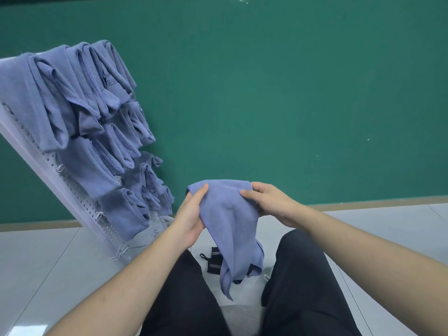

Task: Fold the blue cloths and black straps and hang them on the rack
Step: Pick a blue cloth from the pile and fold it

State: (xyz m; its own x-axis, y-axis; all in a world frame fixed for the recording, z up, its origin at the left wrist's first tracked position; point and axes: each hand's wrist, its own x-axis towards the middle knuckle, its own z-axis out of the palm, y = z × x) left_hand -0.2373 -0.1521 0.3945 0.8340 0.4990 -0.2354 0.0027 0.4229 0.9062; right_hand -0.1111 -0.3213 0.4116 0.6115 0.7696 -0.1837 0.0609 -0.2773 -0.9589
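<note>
Head view: we are pinching the blue cloth (228, 214) with our left hand (191, 214) and right hand (269, 202), letting it hang straight for folding.

Blue cloth (230, 221), held up in front: one. Folded blue cloths (80, 132) hung on the rack: roughly a dozen, too overlapped for an exact count. White pegboard rack (72, 190): one. Bare metal hooks (100, 215) showing on it: at least three. Black straps (214, 261) on the floor: two visible. Hands: two, left hand (191, 217) and right hand (274, 202).
</note>
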